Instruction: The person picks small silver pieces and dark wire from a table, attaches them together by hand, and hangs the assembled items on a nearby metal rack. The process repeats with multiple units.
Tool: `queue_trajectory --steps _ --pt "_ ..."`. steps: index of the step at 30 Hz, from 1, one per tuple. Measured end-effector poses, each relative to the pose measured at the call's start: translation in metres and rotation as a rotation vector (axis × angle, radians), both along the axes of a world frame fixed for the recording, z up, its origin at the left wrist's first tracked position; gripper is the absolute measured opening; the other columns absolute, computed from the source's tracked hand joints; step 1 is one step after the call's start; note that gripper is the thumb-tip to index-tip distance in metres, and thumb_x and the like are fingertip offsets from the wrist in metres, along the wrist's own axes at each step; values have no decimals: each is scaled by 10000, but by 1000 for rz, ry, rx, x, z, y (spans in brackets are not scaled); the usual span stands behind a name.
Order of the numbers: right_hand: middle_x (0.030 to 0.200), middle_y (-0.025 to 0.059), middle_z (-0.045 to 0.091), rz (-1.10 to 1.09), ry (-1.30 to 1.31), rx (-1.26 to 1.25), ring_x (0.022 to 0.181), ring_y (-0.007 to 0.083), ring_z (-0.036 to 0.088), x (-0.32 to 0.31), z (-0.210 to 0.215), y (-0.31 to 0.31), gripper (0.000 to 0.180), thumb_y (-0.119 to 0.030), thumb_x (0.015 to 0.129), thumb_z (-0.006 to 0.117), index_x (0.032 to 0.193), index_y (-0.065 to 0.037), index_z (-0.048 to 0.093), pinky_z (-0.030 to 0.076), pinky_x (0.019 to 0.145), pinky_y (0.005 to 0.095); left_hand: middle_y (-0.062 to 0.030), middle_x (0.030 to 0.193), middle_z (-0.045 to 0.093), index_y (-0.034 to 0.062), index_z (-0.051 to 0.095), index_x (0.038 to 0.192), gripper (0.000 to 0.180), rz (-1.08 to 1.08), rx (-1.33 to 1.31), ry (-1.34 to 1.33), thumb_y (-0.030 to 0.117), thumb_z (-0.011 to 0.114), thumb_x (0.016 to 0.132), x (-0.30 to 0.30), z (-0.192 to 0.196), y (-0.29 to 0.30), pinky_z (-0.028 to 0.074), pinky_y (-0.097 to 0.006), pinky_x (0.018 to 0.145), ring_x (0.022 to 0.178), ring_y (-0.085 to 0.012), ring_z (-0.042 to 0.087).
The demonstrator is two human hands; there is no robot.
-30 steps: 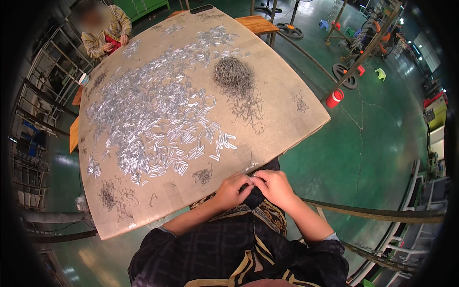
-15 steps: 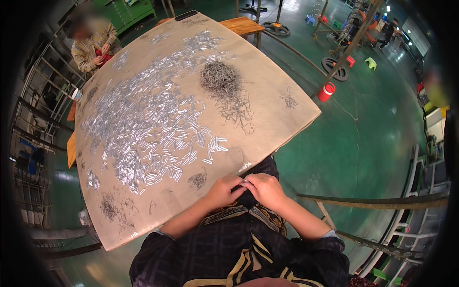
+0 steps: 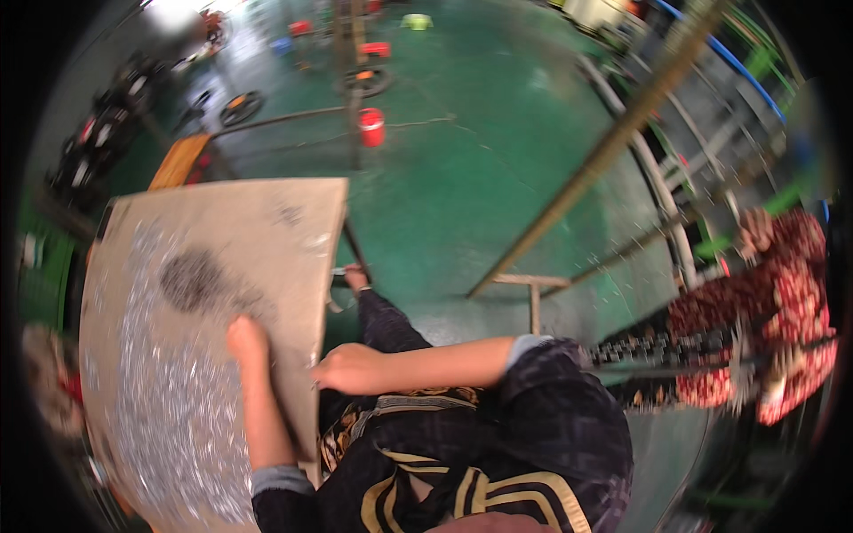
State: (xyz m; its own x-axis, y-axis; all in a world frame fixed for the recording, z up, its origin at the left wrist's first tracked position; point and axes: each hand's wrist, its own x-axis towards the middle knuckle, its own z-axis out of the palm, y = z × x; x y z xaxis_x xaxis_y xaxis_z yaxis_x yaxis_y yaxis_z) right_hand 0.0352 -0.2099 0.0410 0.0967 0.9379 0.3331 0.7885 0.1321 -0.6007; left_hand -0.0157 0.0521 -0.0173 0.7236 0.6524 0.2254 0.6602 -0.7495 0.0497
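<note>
While the view is tilted and blurred, the table (image 3: 267,222) shows as a tan board filling the left half of the frame, its right edge running down the middle-left. Across its lower left part lies a wide scatter of small shiny metal pieces (image 3: 169,417), and in the upper middle of the board sits a dark heap of thin wire bits (image 3: 191,280).

At the centre-left of the frame the left hand (image 3: 247,342) lies on the table just beside its right edge, forearm coming up from the lower edge. It looks curled into a loose fist; whether it holds anything I cannot tell, since blur hides the fingers. Near it, at the board's edge, the right hand (image 3: 351,369) is closed with its fingertips pressed together against the table rim; what they pinch, if anything, is too small and blurred to make out. Its forearm reaches in from the right, bare up to a rolled blue cuff.

Below both hands sits the person's lap in dark checked clothing with yellow stripes. Beyond the table lies a green floor (image 3: 462,178) with a red bucket (image 3: 371,126) in the upper middle. At the right edge of the frame another person in a red patterned garment (image 3: 764,329) stands well apart.
</note>
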Motion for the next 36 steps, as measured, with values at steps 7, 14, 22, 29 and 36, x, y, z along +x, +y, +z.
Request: queue_trajectory --steps 7,14,22,29,36 --pt "668 187 629 -82 33 -6 684 368 660 -1 10 -15 179 -165 824 639 776 -4 580 509 606 459 -190 788 689 6 688 766 243 -150 212 138 74 479 870 35 27 -13 555 -438 661 745 -366 686" --pt "670 179 637 -65 -11 -15 665 357 657 -9 12 -13 159 -164 814 627 785 -12 591 512 599 449 -209 816 690 -10 692 786 224 -196 196 165 66 494 858 26 33 -8 553 -448 685 769 -384 684" --pt "642 161 641 -55 -131 25 648 335 672 -19 8 0 159 -174 800 629 791 -16 608 527 549 440 -209 802 691 -16 691 769 212 -251 231 219 41 504 849 27 27 -6 554 -452 683 756 -364 691" --pt "643 157 649 -93 -194 35 664 343 685 -24 6 4 118 -123 737 608 781 -14 619 545 557 447 -220 808 680 -16 675 771 214 -300 260 265 64 496 858 33 32 0 544 -463 683 748 -379 677" --pt "650 157 655 -122 -215 56 665 342 686 -22 7 4 106 -116 736 604 765 -17 629 548 563 448 -225 812 663 -22 651 792 231 -390 275 208 74 461 883 24 24 12 537 -470 693 776 -383 666"
